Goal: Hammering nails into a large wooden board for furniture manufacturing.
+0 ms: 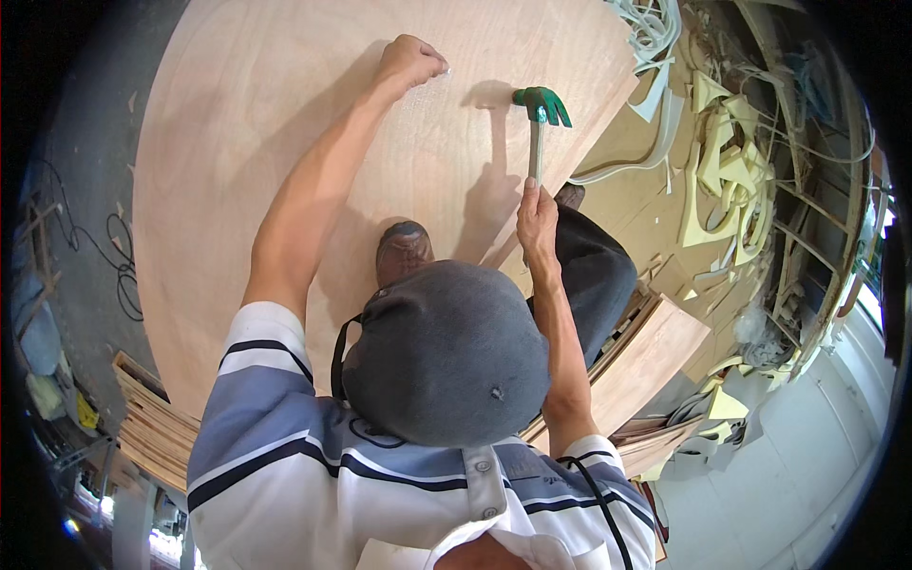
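My left hand (411, 63) is closed in a pinch low over a broad plywood sheet (247, 123). A tiny pale, shiny bit shows at its fingertips, too small to name. My right hand (537, 225) is wrapped round the handle of a claw hammer (542, 106) with a green head. The hammer is raised above the sheet's right part, apart from the left hand, and casts a shadow on the wood. A brown shoe (404, 251) of mine rests on the sheet, behind a rounded dark grey cloth shape (446, 351) that looks like my bent knee.
Yellow foam offcuts (727, 180) and pale strips (655, 38) lie heaped at the right. Stacked wooden boards stand at the lower left (152, 427), with more boards (655, 342) beside my right leg. A black cable (122, 256) curls on the grey floor at the left.
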A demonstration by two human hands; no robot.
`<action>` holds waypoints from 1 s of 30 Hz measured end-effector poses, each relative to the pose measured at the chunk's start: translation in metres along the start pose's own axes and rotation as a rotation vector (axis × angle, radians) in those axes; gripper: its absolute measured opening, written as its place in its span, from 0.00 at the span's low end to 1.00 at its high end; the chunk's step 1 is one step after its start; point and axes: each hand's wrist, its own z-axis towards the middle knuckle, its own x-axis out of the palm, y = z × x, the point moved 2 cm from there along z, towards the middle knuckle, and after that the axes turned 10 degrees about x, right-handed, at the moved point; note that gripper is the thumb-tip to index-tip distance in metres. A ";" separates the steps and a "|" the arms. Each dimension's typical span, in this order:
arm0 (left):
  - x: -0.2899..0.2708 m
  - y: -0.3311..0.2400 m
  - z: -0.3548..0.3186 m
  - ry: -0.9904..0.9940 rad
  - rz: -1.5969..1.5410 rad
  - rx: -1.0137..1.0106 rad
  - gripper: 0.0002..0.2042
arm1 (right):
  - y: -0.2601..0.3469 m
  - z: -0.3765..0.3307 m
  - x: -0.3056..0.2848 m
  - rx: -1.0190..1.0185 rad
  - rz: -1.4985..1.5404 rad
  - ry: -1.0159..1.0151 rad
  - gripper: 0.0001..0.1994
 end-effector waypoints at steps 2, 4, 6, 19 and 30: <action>0.000 -0.001 -0.003 -0.004 -0.024 -0.046 0.09 | 0.000 -0.004 -0.002 -0.061 0.005 -0.020 0.25; 0.001 0.001 0.001 -0.025 -0.026 -0.028 0.10 | 0.001 0.001 -0.001 -0.070 0.024 -0.019 0.25; 0.007 0.005 0.001 -0.040 -0.029 -0.014 0.10 | 0.000 0.005 -0.002 -0.073 0.040 -0.017 0.25; 0.019 0.022 -0.031 -0.362 -0.370 0.014 0.11 | 0.039 -0.008 -0.013 -0.128 0.063 -0.010 0.25; -0.036 0.048 -0.184 -0.756 -0.929 -0.233 0.15 | 0.096 -0.007 0.020 -0.458 -0.235 -0.025 0.16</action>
